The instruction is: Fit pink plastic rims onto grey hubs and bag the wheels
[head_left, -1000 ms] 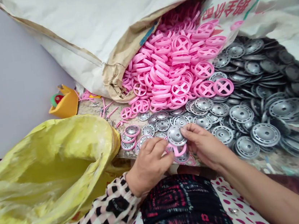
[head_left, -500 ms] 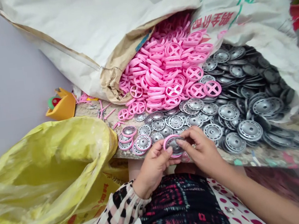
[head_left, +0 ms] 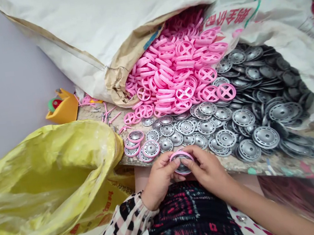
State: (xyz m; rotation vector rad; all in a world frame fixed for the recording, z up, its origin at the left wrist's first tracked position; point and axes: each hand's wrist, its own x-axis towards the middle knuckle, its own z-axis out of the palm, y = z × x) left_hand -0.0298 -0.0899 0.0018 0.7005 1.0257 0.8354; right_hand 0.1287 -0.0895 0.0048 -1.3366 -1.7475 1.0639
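Note:
Between my two hands is a small toy wheel (head_left: pixel 182 155), a grey disc sitting within a pink rim. My left hand (head_left: pixel 162 176) pinches its left side, thumb on the grey face. On the right side my right hand (head_left: pixel 208 164) grips it the same way, thumb pressed on the disc; the fingers behind are partly hidden. The wheel is held over my lap, just off the table's front edge. Beyond it lie loose grey discs (head_left: pixel 186 127), and to the left a few discs with pink rims (head_left: pixel 151 148).
A white sack (head_left: pixel 78 32) spills pink spoked rings (head_left: pixel 166 78) onto the worn table (head_left: pixel 289 170). Another white sack (head_left: pixel 306 49) at right spills grey discs. An open yellow bag (head_left: pixel 52 176) stands at left. A yellow container (head_left: pixel 66 109) sits behind it, near pink scraps (head_left: pixel 106 114).
Both hands have drawn slightly down toward my body with the wheel. The right hand has shifted, and both thumbs now press on the grey face.

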